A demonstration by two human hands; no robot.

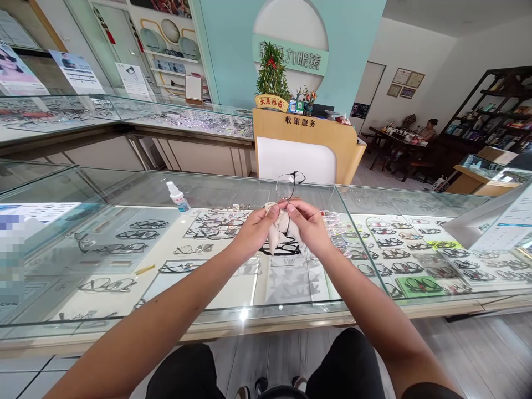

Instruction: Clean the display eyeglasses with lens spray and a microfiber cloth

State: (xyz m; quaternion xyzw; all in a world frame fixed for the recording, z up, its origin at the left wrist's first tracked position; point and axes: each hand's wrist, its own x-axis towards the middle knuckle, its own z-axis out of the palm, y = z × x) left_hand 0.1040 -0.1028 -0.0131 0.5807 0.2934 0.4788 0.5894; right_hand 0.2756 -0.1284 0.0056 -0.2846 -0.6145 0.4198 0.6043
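My left hand [258,226] is closed on a whitish cloth [273,239], which hangs bunched between my two hands above the glass counter. A pair of eyeglasses [294,176] with a dark frame is held up in front of me, one lens rising above my fingertips. My right hand [308,223] pinches the eyeglasses, with part of the cloth against its fingers. The lower part of the frame is hidden by the cloth and fingers. On the glass top to the left stands a white spray bottle [178,197], upright and apart from both hands.
Beneath my hands lies a glass display counter [233,296] with rows of eyeglasses inside. A sign board [505,216] stands on it at the right. Beyond is a wooden cashier desk [307,147] with a plant [272,75]. A person [428,130] sits at a far table.
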